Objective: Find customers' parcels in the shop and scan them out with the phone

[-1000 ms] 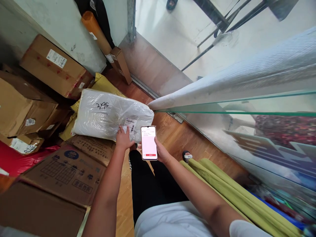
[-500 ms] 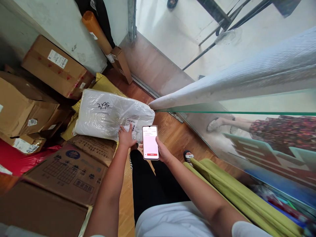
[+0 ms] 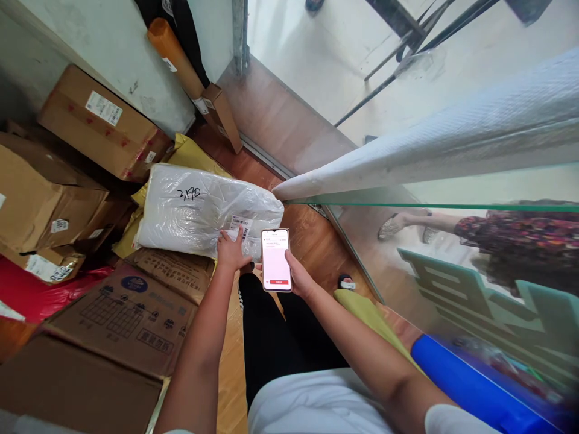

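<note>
A smartphone (image 3: 275,259) is gripped in my right hand (image 3: 298,274), its lit screen facing up with a red bar near the bottom. My left hand (image 3: 231,250) rests with fingers spread on a white plastic-wrapped parcel (image 3: 181,208), beside its printed shipping label (image 3: 239,224). Black handwritten digits mark the parcel's upper face. Beneath the parcel, part of a yellow bag (image 3: 194,154) sticks out. A brown printed carton (image 3: 131,313) lies just left of my left forearm.
Stacked cardboard boxes (image 3: 104,120) fill the left side, with a red bag (image 3: 45,301) among them. An orange tube (image 3: 174,54) leans at the wall. Glass panels (image 3: 452,241) run along the right; a person's legs show beyond. A green cloth (image 3: 375,325) and blue object (image 3: 470,386) lie right.
The green cloth on the right has shifted and now covers less, exposing more of the blue object. The person beyond the glass has moved slightly. Both my hands stay almost where they were.
</note>
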`<state>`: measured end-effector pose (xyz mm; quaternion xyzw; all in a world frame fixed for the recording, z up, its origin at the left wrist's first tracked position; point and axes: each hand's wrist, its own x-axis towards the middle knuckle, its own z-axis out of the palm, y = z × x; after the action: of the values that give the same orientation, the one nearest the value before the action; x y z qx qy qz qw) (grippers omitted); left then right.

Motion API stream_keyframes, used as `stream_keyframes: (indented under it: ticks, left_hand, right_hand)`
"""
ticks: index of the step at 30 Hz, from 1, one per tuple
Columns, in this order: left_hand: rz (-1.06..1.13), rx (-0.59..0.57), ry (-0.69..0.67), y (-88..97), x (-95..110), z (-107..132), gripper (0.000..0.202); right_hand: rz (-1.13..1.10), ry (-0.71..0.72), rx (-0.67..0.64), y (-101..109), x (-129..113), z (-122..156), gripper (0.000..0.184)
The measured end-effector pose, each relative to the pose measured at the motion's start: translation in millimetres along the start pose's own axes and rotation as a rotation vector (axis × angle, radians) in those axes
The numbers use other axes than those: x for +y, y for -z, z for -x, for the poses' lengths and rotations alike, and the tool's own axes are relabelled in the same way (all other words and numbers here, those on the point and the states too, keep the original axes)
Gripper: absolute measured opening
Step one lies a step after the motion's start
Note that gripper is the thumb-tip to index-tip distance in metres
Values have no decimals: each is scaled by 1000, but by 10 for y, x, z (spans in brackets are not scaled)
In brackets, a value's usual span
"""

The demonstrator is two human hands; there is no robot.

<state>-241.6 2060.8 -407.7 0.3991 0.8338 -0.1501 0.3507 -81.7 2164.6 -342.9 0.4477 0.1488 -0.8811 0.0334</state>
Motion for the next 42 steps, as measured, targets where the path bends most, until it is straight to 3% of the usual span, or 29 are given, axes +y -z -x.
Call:
stream_keyframes:
  ticks: [5, 9, 13, 18, 28, 31, 35, 39, 42]
  left_hand:
    - [1, 25, -42, -22, -47, -11, 106]
    - [0, 20, -31, -1, -25, -26, 105]
    - [5, -19, 0, 38, 28, -42, 104]
    - [16, -18, 8, 20, 39, -58, 96]
    - [132, 18, -5, -32, -5, -59, 88]
    - [380, 54, 23, -3, -81, 11, 91]
    - [1148, 109, 167, 104, -103, 227, 84]
    - [1677, -42, 118, 260, 83, 491, 68]
    - [1923, -42, 159, 332, 232, 583, 48]
  right_hand:
    - [81, 98, -36, -16, -3, 24, 54]
    - [206, 170, -82, -38, -48, 66, 72]
    - [324, 152, -193, -70, -120, 130, 86]
    - [353, 135, -299, -102, -141, 183, 91]
    - [310, 123, -342, -79, -67, 187, 101]
    - [293, 119, -338, -87, -57, 213, 100]
    - [281, 123, -321, -103, -61, 254, 96]
    - [227, 75, -284, -102, -59, 264, 87]
    - [207, 45, -209, -104, -49, 244, 77]
